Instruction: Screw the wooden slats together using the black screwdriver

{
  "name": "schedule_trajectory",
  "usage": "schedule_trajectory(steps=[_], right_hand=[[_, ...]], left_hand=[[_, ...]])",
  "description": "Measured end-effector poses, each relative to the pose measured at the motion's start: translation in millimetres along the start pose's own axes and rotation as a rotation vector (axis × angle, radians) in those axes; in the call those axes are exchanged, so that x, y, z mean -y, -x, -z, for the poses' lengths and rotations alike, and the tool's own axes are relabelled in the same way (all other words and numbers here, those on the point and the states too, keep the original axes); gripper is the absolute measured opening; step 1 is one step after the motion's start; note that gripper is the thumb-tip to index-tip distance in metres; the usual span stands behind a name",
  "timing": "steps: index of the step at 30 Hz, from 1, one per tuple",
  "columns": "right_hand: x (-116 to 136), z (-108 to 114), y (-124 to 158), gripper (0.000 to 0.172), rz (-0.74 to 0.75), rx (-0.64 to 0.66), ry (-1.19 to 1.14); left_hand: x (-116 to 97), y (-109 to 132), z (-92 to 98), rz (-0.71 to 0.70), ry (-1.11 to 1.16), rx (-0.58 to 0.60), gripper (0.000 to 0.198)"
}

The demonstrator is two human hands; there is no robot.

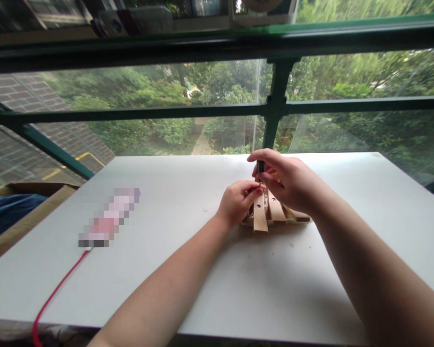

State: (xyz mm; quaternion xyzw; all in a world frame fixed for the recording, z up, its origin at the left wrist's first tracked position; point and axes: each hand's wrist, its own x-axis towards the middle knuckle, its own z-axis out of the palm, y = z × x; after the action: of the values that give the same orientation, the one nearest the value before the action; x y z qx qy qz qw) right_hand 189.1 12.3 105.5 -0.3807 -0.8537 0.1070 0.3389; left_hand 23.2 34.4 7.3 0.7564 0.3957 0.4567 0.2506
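My right hand (284, 178) grips the dark handle of a screwdriver (261, 166), which stands upright with its tip pointing down. Below it lies a pale wooden strip (260, 221) with a dark round hole or screw in it. My left hand (237, 202) is closed at the upper end of this strip, thumb and forefinger pinched beside the screwdriver's tip. What sits between those fingertips is too small to make out. To the right, more wooden strips (278, 214) fan out from under my right hand. Their far ends are hidden by my hands.
The work takes place on a white table (159, 270). A blurred-out flat object (108, 219) with a red cable (60, 285) lies at the left. Small crumbs are scattered near the wood. Beyond the far edge is a window with a green frame (275, 91); a cardboard box (54, 202) stands at left.
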Motion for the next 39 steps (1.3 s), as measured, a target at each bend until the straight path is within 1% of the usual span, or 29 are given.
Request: schedule_trajectory(steps=[7, 11, 15, 20, 28, 32, 39], right_hand=[[4.1, -0.6, -1.3, 0.032, -0.041, -0.056, 0.028], [3.6, -1.6, -1.7, 0.031, -0.071, -0.046, 0.043], [1.9, -2.0, -1.6, 0.029, -0.118, -0.049, 0.061], [2.7, -1.2, -1.2, 0.026, -0.12, -0.06, 0.077], [1.5, -0.7, -0.3, 0.018, -0.165, -0.099, 0.064], [1.8, -1.7, 0.3, 0.018, -0.181, -0.099, 0.069], [0.0, -3.7, -0.5, 0.02, -0.204, -0.102, 0.07]], left_hand=[[-1.2, -0.5, 0.3, 0.038, -0.006, 0.017, 0.027], [-2.6, 0.3, 0.5, 0.035, -0.014, 0.026, 0.027], [-4.4, 1.3, 0.5, 0.006, -0.004, 0.023, 0.023], [-5.9, 2.0, 1.3, 0.051, 0.008, 0.028, 0.018], [-7.2, 2.0, 0.9, 0.023, -0.014, 0.012, 0.016], [-8.2, 2.6, 0.8, 0.014, -0.043, 0.006, 0.017], [-7.7, 3.5, 1.4, -0.007, -0.011, -0.004, 0.015]])
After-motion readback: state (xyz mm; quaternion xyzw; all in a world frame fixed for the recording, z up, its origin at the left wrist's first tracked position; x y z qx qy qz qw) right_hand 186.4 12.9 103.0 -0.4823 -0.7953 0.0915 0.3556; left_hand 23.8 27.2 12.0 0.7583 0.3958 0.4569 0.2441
